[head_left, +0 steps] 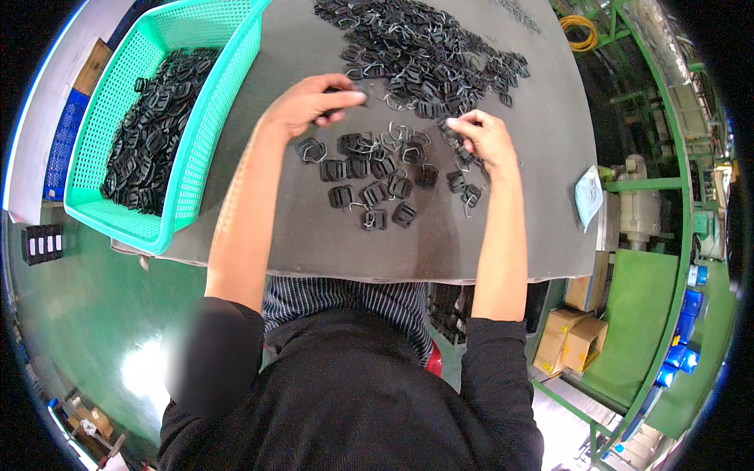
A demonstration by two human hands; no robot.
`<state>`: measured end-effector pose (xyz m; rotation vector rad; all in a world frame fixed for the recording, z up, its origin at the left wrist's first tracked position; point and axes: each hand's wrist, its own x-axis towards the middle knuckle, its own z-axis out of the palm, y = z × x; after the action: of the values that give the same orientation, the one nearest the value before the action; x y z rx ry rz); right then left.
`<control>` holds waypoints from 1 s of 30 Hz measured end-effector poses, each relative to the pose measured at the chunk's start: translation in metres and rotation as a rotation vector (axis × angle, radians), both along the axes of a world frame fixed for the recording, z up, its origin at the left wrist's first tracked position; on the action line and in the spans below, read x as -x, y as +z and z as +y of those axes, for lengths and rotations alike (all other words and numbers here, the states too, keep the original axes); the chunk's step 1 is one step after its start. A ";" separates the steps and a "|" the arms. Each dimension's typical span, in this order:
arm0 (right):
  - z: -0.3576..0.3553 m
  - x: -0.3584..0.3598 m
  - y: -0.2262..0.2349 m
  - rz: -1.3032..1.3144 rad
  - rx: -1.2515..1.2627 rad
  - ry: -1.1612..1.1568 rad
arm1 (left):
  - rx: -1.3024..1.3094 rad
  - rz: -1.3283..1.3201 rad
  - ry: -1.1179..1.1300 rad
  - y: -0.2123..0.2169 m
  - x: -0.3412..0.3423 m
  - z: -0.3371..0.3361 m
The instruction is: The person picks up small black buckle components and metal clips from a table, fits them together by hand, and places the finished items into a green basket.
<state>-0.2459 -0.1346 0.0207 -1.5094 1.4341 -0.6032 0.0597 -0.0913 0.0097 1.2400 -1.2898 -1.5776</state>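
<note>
My left hand is closed, fingers curled and thumb stretched to the right. Dark plastic shows at its fingertips, seemingly a buckle, though the fingers cover most of it. On the right, my right hand pinches a small black buckle between thumb and fingers, at the near edge of a large heap of black plastic buckles. Many in the heap carry thin pale wire or cord loops. Between my forearms lies a looser group of buckles, some with loops. A few more buckles lie just below my right hand.
A green plastic basket holding many black buckles stands at the table's left side. A pale blue packet lies at the right edge of the grey table. Cardboard boxes and green metal framing are beyond it.
</note>
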 end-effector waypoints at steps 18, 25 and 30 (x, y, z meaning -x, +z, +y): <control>-0.016 -0.011 -0.020 0.809 0.670 0.141 | 0.708 -0.757 0.109 -0.026 0.103 -0.019; 0.007 0.030 -0.016 -0.995 -0.050 -0.288 | 0.696 -1.045 0.048 -0.038 0.118 -0.048; 0.030 0.033 -0.027 -0.914 -0.262 -0.037 | 0.098 -0.010 0.011 -0.009 0.078 -0.028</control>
<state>-0.2790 -0.1048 -0.0063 -0.8083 0.7783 -0.9281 -0.0186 -0.1190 0.0005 1.1935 -1.3484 -1.4842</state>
